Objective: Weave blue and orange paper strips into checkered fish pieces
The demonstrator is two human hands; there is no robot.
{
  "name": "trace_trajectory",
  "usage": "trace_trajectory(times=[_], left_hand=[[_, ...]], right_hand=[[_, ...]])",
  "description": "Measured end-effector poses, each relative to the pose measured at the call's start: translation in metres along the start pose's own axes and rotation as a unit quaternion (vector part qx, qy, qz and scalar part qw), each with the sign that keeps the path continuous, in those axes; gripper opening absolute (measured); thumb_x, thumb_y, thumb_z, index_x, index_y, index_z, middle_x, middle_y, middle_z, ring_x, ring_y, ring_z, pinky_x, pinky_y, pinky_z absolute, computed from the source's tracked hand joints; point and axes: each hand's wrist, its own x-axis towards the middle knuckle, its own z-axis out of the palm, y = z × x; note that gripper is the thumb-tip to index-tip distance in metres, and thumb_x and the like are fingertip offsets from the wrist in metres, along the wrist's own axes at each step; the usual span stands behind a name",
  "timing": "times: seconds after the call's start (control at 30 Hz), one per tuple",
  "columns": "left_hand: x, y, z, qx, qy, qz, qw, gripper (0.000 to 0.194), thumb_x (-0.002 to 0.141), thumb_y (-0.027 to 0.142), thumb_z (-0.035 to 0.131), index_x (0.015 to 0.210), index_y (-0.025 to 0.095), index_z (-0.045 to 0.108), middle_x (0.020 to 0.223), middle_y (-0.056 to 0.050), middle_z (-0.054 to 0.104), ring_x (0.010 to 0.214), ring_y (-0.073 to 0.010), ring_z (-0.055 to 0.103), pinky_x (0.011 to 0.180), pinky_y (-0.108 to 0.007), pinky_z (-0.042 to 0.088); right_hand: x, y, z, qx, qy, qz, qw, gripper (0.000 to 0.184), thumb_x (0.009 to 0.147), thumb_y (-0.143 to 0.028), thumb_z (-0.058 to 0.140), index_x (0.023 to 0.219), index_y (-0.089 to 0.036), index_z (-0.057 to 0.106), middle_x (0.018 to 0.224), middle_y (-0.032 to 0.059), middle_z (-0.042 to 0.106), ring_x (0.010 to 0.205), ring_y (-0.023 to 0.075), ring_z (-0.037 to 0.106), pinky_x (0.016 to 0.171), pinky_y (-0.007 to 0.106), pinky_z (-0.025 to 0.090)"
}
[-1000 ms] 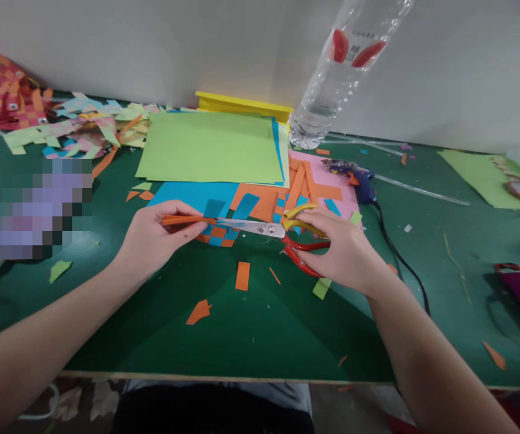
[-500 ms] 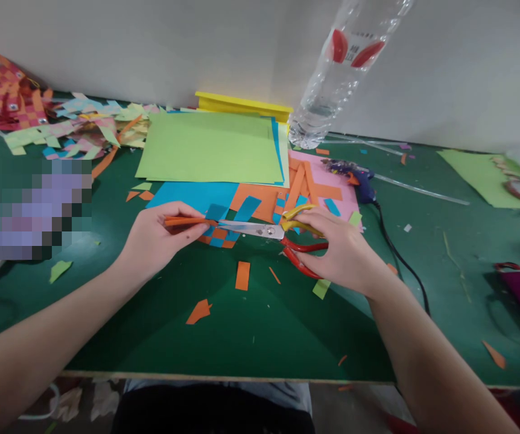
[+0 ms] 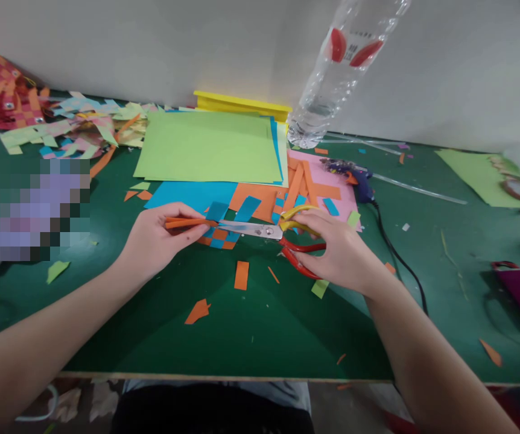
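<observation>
Between finger and thumb, my left hand [image 3: 154, 241] pinches the orange strips of a woven paper piece [image 3: 220, 236], checkered in blue and orange, with blue strip ends sticking up. My right hand [image 3: 344, 250] grips scissors [image 3: 255, 229] by their yellow and red handles. Their blades point left and look nearly closed, with the tips at the strips beside my left fingertips. Below them lies an orange paper rectangle [image 3: 242, 275]. Behind my right hand, orange strips [image 3: 299, 184] rest on a pink sheet [image 3: 326, 172].
A stack of green sheets [image 3: 210, 147] lies at the back, next to a tilted clear bottle [image 3: 327, 90]. A hot glue gun [image 3: 364, 184] with a black cord lies right of centre. Paper scraps [image 3: 92, 126] pile up at the back left, near a blurred-out object [image 3: 38, 211].
Hardly anything differs. The whole view has shifted very slightly, while both hands, the scissors and the woven paper keep about the same position.
</observation>
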Motion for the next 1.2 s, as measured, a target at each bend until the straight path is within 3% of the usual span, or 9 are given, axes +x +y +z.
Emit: trace_trajectory(times=[0.47,1.2], left_hand=[[0.0004,0.0019,0.0007,-0.001,0.002,-0.022,1.0,0.012,0.07,0.034,0.072,0.075,0.024,0.069,0.075,0.0,0.07,0.068,-0.0186,0.067,0.066,-0.031,0.054],[-0.0002,0.0036,-0.0017,-0.01,-0.006,-0.018,1.0,0.01,0.07,0.033,0.072,0.072,0.025,0.067,0.071,0.002,0.068,0.064,-0.0174,0.066,0.063,-0.03,0.053]], right_hand=[[0.0012,-0.0035,-0.0033,0.018,-0.021,0.002,1.0,0.031,0.079,-0.021,0.061,0.11,-0.02,0.061,0.115,0.0112,0.067,0.109,0.0261,0.063,0.089,0.043,0.055],[-0.0004,-0.0052,-0.0006,0.002,-0.01,0.017,1.0,0.031,0.079,-0.028,0.062,0.108,-0.019,0.059,0.118,0.0122,0.065,0.104,0.0253,0.065,0.085,0.042,0.056]])
